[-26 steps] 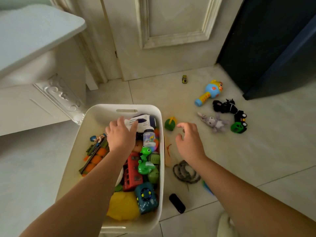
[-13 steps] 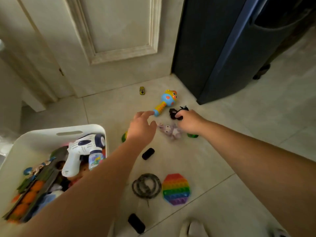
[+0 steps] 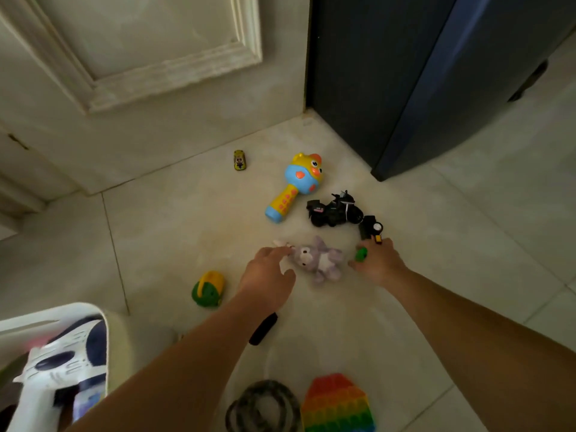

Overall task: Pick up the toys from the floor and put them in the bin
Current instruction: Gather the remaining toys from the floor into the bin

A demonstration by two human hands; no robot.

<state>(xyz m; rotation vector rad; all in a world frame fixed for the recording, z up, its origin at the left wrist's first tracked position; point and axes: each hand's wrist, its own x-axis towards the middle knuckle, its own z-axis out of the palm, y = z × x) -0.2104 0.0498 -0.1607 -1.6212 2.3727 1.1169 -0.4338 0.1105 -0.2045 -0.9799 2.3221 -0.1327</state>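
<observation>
Head view: left hand (image 3: 268, 275) is spread, fingertips touching the soft grey-purple plush animal (image 3: 318, 260) in the middle of the pale tiled floor (image 3: 174, 226). Right hand (image 3: 378, 263) pinches a green-and-black plastic toy vehicle (image 3: 361, 254) just beside the black toy motorbike (image 3: 335, 210), and the white plastic bin (image 3: 120, 335) sits well apart at the floor's near-left corner. Risks: the left hand has no closed hold, so a grab by one ear could let the plush slip on the carry, and the right hand's partial pinch may drop the vehicle or knock the motorbike.
</observation>
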